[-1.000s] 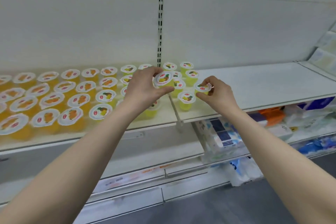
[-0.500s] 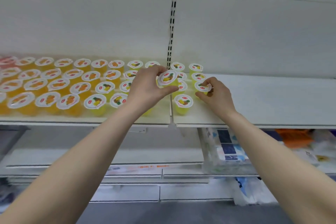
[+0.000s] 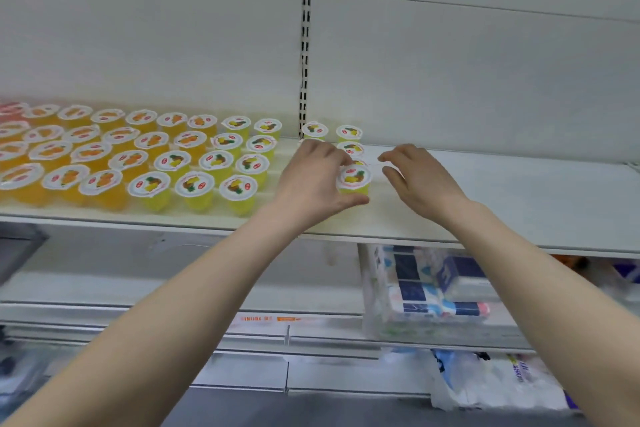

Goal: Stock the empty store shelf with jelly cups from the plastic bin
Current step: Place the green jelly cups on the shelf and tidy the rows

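Observation:
My left hand (image 3: 313,180) grips a yellow jelly cup (image 3: 353,180) with a white foil lid, thumb under its front, low over the white shelf (image 3: 519,198) near the front. My right hand (image 3: 417,180) hovers just right of that cup, fingers loosely curved and holding nothing. Behind the held cup stand more yellow cups (image 3: 349,133) in a short column by the shelf joint. Rows of orange and yellow jelly cups (image 3: 138,156) fill the shelf to the left. The plastic bin is out of view.
The slotted upright (image 3: 304,45) runs up the white back panel. Below the shelf, wrapped tissue packs (image 3: 429,291) sit on a lower shelf at the right, and a white plastic bag (image 3: 498,381) lies near the floor.
My right hand has let go of its yellow cup and drawn back to the right. My left hand has lowered its cup toward the shelf front. The camera tilted up slightly.

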Demonstrator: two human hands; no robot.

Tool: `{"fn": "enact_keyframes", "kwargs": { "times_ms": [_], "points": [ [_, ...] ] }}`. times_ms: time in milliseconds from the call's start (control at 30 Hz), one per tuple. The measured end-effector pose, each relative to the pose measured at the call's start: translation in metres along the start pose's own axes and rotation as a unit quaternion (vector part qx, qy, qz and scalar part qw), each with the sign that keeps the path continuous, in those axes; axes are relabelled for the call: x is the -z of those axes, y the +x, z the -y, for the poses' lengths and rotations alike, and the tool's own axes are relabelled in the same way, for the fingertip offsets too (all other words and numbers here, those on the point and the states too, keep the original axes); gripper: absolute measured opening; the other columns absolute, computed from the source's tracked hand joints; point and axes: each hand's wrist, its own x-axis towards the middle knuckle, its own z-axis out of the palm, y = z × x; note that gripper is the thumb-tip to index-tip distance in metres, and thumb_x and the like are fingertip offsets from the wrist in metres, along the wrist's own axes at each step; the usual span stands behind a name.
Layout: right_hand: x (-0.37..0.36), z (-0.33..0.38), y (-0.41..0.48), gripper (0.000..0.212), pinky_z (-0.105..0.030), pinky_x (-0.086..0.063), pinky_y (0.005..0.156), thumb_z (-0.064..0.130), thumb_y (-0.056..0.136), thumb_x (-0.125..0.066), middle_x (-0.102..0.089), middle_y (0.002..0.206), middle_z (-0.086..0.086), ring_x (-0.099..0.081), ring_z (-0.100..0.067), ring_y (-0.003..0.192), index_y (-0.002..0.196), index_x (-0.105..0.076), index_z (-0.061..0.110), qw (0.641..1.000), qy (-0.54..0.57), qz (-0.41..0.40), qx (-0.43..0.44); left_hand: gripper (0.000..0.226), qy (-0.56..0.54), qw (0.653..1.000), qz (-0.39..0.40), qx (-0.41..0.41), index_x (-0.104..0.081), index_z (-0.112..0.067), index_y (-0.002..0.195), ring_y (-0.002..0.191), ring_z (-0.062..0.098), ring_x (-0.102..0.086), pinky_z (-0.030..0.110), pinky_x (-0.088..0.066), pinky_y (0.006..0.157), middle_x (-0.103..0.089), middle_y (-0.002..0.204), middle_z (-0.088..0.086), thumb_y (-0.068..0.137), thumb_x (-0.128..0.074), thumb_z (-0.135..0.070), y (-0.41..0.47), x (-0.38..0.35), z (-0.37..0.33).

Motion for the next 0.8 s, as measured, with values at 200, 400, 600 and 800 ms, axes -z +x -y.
{"fn": "enact_keyframes", "kwargs": {
  "times_ms": [200, 400, 600, 800],
  "points": [
    [0.0, -0.009, -0.007, 0.036, -0.038, -0.036, 0.098, 0.031, 0.103, -0.037, -0.051, 0.136, -0.005, -0.048, -0.029, 0.118, 0.134, -0.051, 0.02, 0.999, -0.045, 0.008, 0.011, 0.069, 0.088, 0.996, 0.017, 0.01, -0.061, -0.018, 0.115, 0.122, 0.025, -0.038, 0.032, -0.031, 0.104, -0.06, 0.117, 0.001, 0.067, -0.069, -0.067, -0.006, -0.032, -0.005],
    [0.001, -0.009, -0.007, 0.037, -0.039, -0.036, 0.099, 0.031, 0.103, -0.037, -0.051, 0.136, -0.006, -0.048, -0.029, 0.119, 0.136, -0.05, 0.019, 0.999, -0.04, 0.005, 0.015, 0.071, 0.133, 0.991, 0.018, 0.012, -0.061, -0.018, 0.117, 0.126, 0.029, -0.036, 0.037, -0.029, 0.108, -0.06, 0.119, 0.003, 0.068, -0.066, -0.069, -0.004, -0.033, -0.009],
    [0.013, -0.002, 0.001, 0.04, -0.039, -0.037, 0.1, 0.031, 0.102, -0.04, -0.051, 0.136, -0.007, -0.048, -0.03, 0.119, 0.139, -0.046, 0.017, 0.998, -0.043, -0.009, 0.043, 0.076, 0.116, 0.993, 0.009, 0.004, -0.058, -0.019, 0.127, 0.124, 0.026, -0.039, 0.035, -0.027, 0.111, -0.058, 0.125, 0.002, 0.073, -0.06, -0.072, -0.012, -0.019, -0.009],
    [0.023, 0.025, 0.014, 0.042, -0.041, -0.036, 0.098, 0.03, 0.101, -0.043, -0.052, 0.134, -0.01, -0.049, -0.033, 0.116, 0.14, -0.047, 0.014, 0.992, -0.039, -0.032, 0.114, 0.051, 0.125, 0.99, -0.05, 0.03, -0.063, -0.016, 0.121, 0.117, 0.027, -0.048, 0.035, -0.036, 0.099, -0.062, 0.118, 0.005, 0.089, -0.054, -0.055, -0.031, 0.025, 0.015]
  ]
}}
